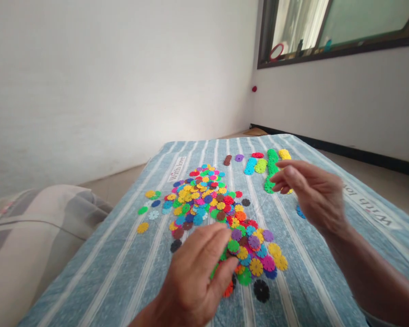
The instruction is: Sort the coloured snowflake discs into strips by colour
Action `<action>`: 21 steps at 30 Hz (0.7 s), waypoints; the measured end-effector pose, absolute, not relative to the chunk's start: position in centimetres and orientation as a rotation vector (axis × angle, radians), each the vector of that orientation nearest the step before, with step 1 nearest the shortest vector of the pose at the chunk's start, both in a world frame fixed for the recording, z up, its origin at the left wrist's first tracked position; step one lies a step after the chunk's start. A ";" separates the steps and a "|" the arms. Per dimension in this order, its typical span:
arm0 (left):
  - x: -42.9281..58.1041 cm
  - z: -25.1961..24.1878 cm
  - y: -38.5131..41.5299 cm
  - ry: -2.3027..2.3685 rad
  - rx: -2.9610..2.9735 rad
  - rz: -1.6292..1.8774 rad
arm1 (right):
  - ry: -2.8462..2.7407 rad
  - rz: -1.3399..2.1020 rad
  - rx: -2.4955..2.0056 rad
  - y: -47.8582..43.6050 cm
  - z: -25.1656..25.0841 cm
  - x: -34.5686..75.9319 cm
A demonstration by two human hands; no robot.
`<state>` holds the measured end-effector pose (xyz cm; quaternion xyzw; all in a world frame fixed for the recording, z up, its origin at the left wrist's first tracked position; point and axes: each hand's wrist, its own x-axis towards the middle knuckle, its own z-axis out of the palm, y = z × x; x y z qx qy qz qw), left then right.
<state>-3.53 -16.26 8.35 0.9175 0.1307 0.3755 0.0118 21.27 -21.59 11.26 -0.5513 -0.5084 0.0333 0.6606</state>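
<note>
a big pile of flat, toothed plastic discs (204, 200) in many colours lies on a blue-and-white striped cloth (122, 263); every place below is told from this pile.

the left hand (194, 277) rests on the near edge of the pile, palm down, fingers half curled. its thumb and forefinger stand apart, with a green disc (233, 246) just beyond the gap between them. the hand is not closed on anything that shows.

the right hand (310, 190) hangs to the right of the pile and a little beyond it, clear of the pile. its fingertips (279, 181) are drawn together in a pinch. i cannot tell if a disc sits between them.

just under those fingertips, beyond the pile's right side, runs a green row (271, 165) of overlapping discs. more sorted groups lie beside it: a yellow group (284, 154) on the far side from the pile, a light green group (261, 165) and a cyan group (250, 166) on the side toward the pile, and a red group (257, 155) behind those. a purple disc (239, 158) and a brown stack (227, 160) lie straight beyond the pile's far edge.

a black disc (261, 290) lies alone at the pile's near right corner. loose discs, among them a yellow disc (142, 227), are scattered off the pile's left side. further left of the pile, past the cloth's edge, lies a grey cushion (37, 227). a window (327, 27) sits high on the wall far beyond the pile.
</note>
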 end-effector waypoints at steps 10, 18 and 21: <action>0.3 -0.9 -15.8 -0.153 3.083 0.595 | -1.134 0.662 -1.484 -16.7 0.4 21.9; 1.1 1.5 -13.1 0.028 3.120 0.474 | -1.060 0.731 -1.499 -16.5 -1.0 22.6; 1.3 1.2 -10.6 0.092 3.154 0.513 | -1.058 0.743 -1.493 -16.5 -1.0 22.5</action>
